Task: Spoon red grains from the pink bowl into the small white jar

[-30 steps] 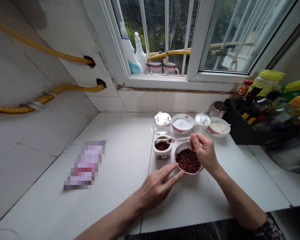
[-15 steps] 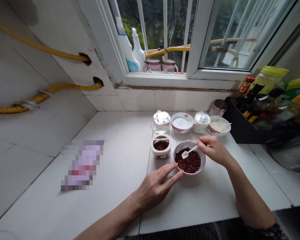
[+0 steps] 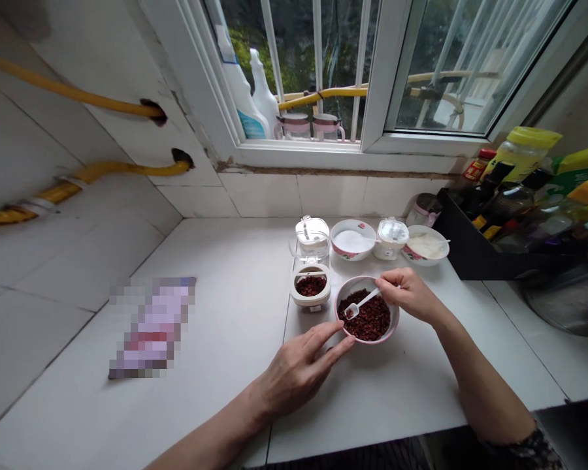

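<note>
My right hand (image 3: 406,294) pinches the handle of a small white plastic spoon (image 3: 367,300). The spoon's scoop lies over dark red Sichuan peppercorns (image 3: 370,323) and holds a few of them. They fill the lower part of a white bowl with a pink rim (image 3: 396,320). Fingers stretched and apart, my left hand (image 3: 306,365) touches the bowl's near left rim with its fingertips. Just left of the bowl stands a seasoning jar (image 3: 311,301), its clear lid flipped up, with similar peppercorns inside.
Behind stand a bowl of white grains (image 3: 353,243), a lidded white jar (image 3: 391,238) and a bowl of pale powder (image 3: 425,247). A black bin of bottles (image 3: 475,254) occupies the right. A blurred purple packet (image 3: 157,326) lies on the left. A window (image 3: 323,78) rises behind.
The spoon's scoop has moved left and toward me within the bowl, and peppercorns now show in it. My left hand stays at the rim. The whole view has shifted slightly.
</note>
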Demonstrator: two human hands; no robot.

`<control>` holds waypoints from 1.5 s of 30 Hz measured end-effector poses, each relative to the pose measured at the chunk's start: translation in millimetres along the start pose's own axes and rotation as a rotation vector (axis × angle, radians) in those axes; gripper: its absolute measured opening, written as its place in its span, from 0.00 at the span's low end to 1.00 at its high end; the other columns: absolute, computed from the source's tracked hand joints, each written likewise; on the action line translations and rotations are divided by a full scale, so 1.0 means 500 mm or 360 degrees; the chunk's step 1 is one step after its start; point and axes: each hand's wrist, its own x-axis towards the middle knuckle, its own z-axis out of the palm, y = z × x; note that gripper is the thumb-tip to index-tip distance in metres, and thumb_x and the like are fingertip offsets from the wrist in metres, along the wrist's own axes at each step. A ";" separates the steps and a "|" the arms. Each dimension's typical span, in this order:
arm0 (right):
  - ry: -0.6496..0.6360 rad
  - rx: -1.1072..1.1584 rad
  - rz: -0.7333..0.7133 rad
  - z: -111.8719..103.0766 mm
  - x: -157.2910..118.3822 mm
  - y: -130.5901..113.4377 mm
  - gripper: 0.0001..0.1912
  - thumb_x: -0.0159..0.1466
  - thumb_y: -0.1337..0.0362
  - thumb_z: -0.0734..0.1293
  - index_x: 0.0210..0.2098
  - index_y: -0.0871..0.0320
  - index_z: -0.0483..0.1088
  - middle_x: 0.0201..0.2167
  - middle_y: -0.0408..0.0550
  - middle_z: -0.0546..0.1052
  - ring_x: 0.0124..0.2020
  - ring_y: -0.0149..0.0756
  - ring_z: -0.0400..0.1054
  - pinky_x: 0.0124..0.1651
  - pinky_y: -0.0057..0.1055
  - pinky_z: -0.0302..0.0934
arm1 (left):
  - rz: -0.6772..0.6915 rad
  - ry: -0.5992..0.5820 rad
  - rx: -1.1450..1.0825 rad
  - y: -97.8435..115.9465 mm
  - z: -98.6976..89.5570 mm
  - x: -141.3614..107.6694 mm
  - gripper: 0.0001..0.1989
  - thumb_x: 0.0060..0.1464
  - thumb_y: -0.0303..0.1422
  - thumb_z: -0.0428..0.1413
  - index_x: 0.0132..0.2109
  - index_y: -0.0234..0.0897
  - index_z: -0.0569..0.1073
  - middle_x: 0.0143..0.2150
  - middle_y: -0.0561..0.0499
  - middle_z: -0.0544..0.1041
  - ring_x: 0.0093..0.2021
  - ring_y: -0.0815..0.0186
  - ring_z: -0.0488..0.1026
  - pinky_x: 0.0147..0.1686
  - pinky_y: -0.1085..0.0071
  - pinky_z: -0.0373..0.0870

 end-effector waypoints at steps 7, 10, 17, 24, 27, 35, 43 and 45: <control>0.0114 -0.0283 -0.0158 0.000 0.003 0.006 0.21 0.62 0.58 0.58 0.17 0.55 0.47 0.17 0.38 0.51 0.21 0.27 0.47 0.24 0.28 0.43 | 0.0019 0.0007 -0.0019 -0.002 0.002 -0.003 0.22 0.60 0.17 0.46 0.58 0.33 0.71 0.56 0.39 0.70 0.55 0.61 0.72 0.46 0.66 0.80; 0.0128 -0.0358 -0.0202 0.003 0.004 0.008 0.20 0.63 0.59 0.57 0.18 0.55 0.46 0.17 0.38 0.50 0.21 0.27 0.48 0.26 0.29 0.44 | 0.0010 -0.0009 -0.0009 -0.003 0.002 -0.003 0.22 0.60 0.17 0.45 0.58 0.33 0.70 0.56 0.39 0.70 0.55 0.61 0.72 0.46 0.66 0.80; 0.0143 -0.0405 -0.0260 0.001 0.005 0.003 0.20 0.64 0.59 0.57 0.18 0.55 0.46 0.16 0.38 0.49 0.21 0.28 0.48 0.28 0.29 0.47 | -0.0007 -0.0024 -0.0007 0.001 -0.001 -0.001 0.22 0.59 0.17 0.46 0.58 0.33 0.70 0.56 0.39 0.71 0.54 0.61 0.73 0.46 0.67 0.79; 0.0157 -0.0377 -0.0242 0.003 0.005 0.005 0.20 0.63 0.59 0.57 0.18 0.55 0.46 0.16 0.38 0.50 0.21 0.27 0.47 0.28 0.29 0.46 | -0.0008 -0.0007 0.0009 0.001 -0.001 -0.001 0.23 0.59 0.17 0.46 0.58 0.34 0.71 0.56 0.40 0.71 0.54 0.62 0.73 0.45 0.68 0.80; 0.0124 -0.0242 -0.0154 0.003 0.005 0.008 0.21 0.63 0.57 0.58 0.17 0.55 0.48 0.16 0.38 0.52 0.20 0.27 0.48 0.25 0.29 0.44 | -0.0008 -0.0002 0.0007 0.000 0.001 -0.002 0.23 0.59 0.16 0.46 0.57 0.34 0.71 0.56 0.40 0.71 0.54 0.62 0.72 0.46 0.67 0.80; 0.0130 0.0265 0.0063 -0.006 0.010 0.012 0.25 0.61 0.47 0.63 0.15 0.56 0.59 0.13 0.40 0.63 0.17 0.27 0.55 0.23 0.28 0.51 | 0.0008 0.0005 0.0000 -0.001 0.003 -0.002 0.23 0.59 0.17 0.46 0.58 0.34 0.71 0.56 0.39 0.70 0.55 0.61 0.72 0.46 0.67 0.80; 0.0656 0.0109 -0.0250 0.067 0.002 -0.029 0.24 0.69 0.49 0.59 0.21 0.56 0.63 0.17 0.41 0.67 0.20 0.30 0.60 0.28 0.30 0.56 | 0.0014 0.0006 0.0005 -0.002 0.007 -0.005 0.24 0.59 0.17 0.46 0.59 0.33 0.69 0.56 0.39 0.70 0.55 0.60 0.72 0.47 0.65 0.79; 0.0760 -0.0275 -0.0534 0.093 -0.002 -0.035 0.21 0.71 0.56 0.58 0.24 0.56 0.65 0.19 0.42 0.71 0.23 0.31 0.63 0.36 0.33 0.58 | 0.0023 0.0009 0.0011 -0.003 0.009 -0.005 0.24 0.59 0.17 0.46 0.60 0.33 0.69 0.56 0.38 0.71 0.55 0.60 0.72 0.46 0.65 0.79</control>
